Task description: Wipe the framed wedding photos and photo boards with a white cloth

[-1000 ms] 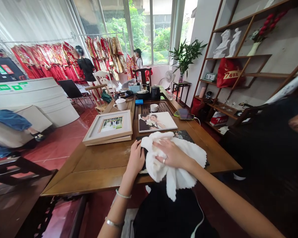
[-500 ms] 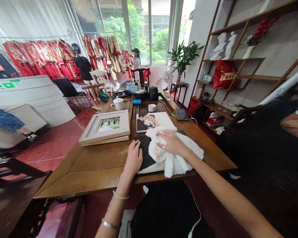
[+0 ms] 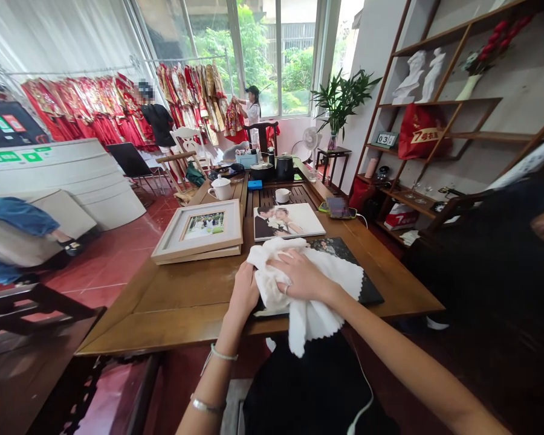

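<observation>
- Currently, the right hand point(image 3: 303, 275) is half-curled over a white cloth point(image 3: 320, 318), palm down, its fingers spread a little and sunk into the bunched folds; a ring shows on one finger.
- The left hand point(image 3: 245, 290) lies at the left side of a dark panel point(image 3: 370, 293), fingers bent and close together, touching the cloth's left end; its fingertips are partly covered, so I cannot tell whether it grips the panel or only rests against it.
- The cloth covers most of the panel, and one corner of it hangs past the near edge of the worktop point(image 3: 172, 314).
- The panel lies flat along that near edge, short of the near right corner; a strip of printed picture shows at its far side, above the cloth.
- Just beyond the panel, towards the far edge, a photo print of a couple point(image 3: 294, 221) lies flat.
- Close by the left edge sit two stacked picture frames point(image 3: 174, 238), the upper one holding a photo.
- Near the right edge is a phone point(image 3: 338, 207) with a white cable.
- Farther towards the far edge stand a small white cup point(image 3: 282, 196), a lidded white mug point(image 3: 220, 188) and a blue box point(image 3: 255, 184).
</observation>
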A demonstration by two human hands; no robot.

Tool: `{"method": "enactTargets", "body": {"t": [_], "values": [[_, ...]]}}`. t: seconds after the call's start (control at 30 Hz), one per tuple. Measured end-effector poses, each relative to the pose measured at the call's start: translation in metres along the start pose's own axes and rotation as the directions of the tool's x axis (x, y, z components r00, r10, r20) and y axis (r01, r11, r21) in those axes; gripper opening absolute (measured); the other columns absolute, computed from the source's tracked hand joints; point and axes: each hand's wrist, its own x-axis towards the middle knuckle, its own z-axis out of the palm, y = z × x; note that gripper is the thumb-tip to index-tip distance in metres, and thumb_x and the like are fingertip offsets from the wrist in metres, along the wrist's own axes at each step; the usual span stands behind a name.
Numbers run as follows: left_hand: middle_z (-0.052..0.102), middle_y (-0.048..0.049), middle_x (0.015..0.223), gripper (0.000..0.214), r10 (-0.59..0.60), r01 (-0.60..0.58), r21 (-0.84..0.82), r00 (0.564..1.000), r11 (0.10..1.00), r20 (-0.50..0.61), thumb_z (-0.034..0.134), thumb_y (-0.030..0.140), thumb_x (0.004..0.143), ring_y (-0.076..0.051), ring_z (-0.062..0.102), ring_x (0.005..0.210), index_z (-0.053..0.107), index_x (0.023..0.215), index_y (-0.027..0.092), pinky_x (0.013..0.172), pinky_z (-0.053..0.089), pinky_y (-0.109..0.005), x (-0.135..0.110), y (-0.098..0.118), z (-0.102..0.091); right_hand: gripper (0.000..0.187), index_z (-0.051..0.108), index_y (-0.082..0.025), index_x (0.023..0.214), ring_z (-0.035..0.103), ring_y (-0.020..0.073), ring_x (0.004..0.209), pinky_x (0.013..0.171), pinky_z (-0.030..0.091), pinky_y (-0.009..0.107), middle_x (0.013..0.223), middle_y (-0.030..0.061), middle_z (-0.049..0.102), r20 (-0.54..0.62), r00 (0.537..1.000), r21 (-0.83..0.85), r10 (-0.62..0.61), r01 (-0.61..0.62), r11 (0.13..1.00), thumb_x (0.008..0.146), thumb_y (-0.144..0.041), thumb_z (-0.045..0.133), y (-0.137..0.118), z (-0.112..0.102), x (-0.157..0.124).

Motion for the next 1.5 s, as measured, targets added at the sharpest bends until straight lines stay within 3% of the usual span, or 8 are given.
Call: {"method": "enactTargets", "body": {"t": [0.2,0.37,0.6,0.87,1.07,1.2,1.33,1.5], "values": [[0.062,-0.0164,0.128,0.039,0.062,-0.058,0.1,0.998,0.993,-0.032,0.043,0.012,0.084,-0.028,0.052,0.128,0.059,0.119,0.014,0.107,0.041,-0.047,-0.001,-0.015,0.006,0.041,0.06,-0.024,0.119,0.048,0.0308,0.117,0.099,0.04,0.046,0.116,0.0072,0.063,-0.014,0.993,0.142,-0.116,0.117,0.983,0.079,-0.032,0.064,-0.001,-0.013,-0.047],[0.063,-0.0152,0.127,0.042,0.05,-0.044,0.128,0.998,0.991,-0.046,0.035,0.008,0.087,-0.025,0.052,0.129,0.059,0.12,0.014,0.11,0.04,-0.047,-0.001,-0.013,0.008,0.039,0.062,-0.022,0.117,0.05,0.0317,0.118,0.097,0.042,0.046,0.119,0.0107,0.063,-0.088,0.996,0.076,0.015,-0.008,0.997,0.079,-0.032,0.063,0.026,-0.019,-0.058],[0.06,-0.0164,0.131,0.039,-0.079,0.08,0.022,0.997,0.997,-0.016,0.036,0.018,0.091,-0.024,0.054,0.126,0.054,0.125,0.012,0.109,0.039,-0.043,0.004,0.002,-0.001,0.045,0.058,-0.02,0.125,0.052,0.0318,0.116,0.099,0.039,0.046,0.124,0.0114,0.062,-0.055,0.991,0.001,0.12,-0.12,0.993,0.085,-0.041,0.058,0.045,-0.015,-0.006],[0.062,-0.0156,0.125,0.048,-0.212,0.219,-0.106,0.975,0.97,0.07,0.025,0.048,0.097,-0.026,0.059,0.116,0.051,0.121,0.015,0.1,0.042,-0.042,0.018,0.024,-0.017,0.05,0.054,-0.015,0.127,0.048,0.0379,0.114,0.094,0.04,0.053,0.124,0.0135,0.06,-0.004,0.998,-0.075,0.062,-0.062,0.995,0.085,-0.041,0.055,-0.008,0.006,0.041],[0.065,-0.016,0.108,0.046,-0.275,0.279,-0.113,0.96,0.954,0.048,0.026,0.051,0.096,-0.027,0.064,0.101,0.051,0.107,0.014,0.091,0.047,-0.042,0.014,0.027,-0.023,0.051,0.055,-0.016,0.126,0.047,0.0352,0.114,0.094,0.042,0.049,0.122,0.0117,0.06,-0.04,0.999,0.016,-0.001,0.002,1.0,0.082,-0.043,0.059,-0.03,0.004,0.005],[0.06,-0.0179,0.123,0.046,-0.17,0.167,-0.135,0.985,0.977,-0.013,0.023,0.045,0.098,-0.026,0.057,0.117,0.049,0.119,0.013,0.103,0.041,-0.043,0.004,0.029,-0.012,0.054,0.054,-0.019,0.13,0.048,0.0319,0.116,0.098,0.041,0.046,0.12,0.0097,0.062,-0.087,0.996,0.1,-0.022,0.031,0.994,0.081,-0.041,0.063,-0.024,-0.002,-0.03],[0.054,-0.0186,0.135,0.041,-0.047,0.048,-0.032,0.999,0.998,0.004,0.03,0.037,0.097,-0.026,0.048,0.13,0.047,0.126,0.013,0.111,0.034,-0.047,-0.005,0.021,0.004,0.056,0.054,-0.022,0.132,0.049,0.0325,0.121,0.099,0.042,0.047,0.126,0.0104,0.061,-0.126,0.992,0.083,0.01,0.001,0.997,0.079,-0.037,0.065,0.0,-0.005,-0.06],[0.046,-0.0183,0.142,0.042,0.07,-0.077,0.111,0.996,0.991,0.06,0.042,0.033,0.094,-0.029,0.036,0.14,0.042,0.133,0.016,0.115,0.03,-0.052,-0.011,0.005,0.01,0.051,0.059,-0.02,0.128,0.052,0.0339,0.121,0.099,0.043,0.051,0.13,0.0144,0.06,-0.217,0.961,0.016,0.173,-0.174,0.985,0.082,-0.043,0.06,0.053,-0.014,-0.084]]}}
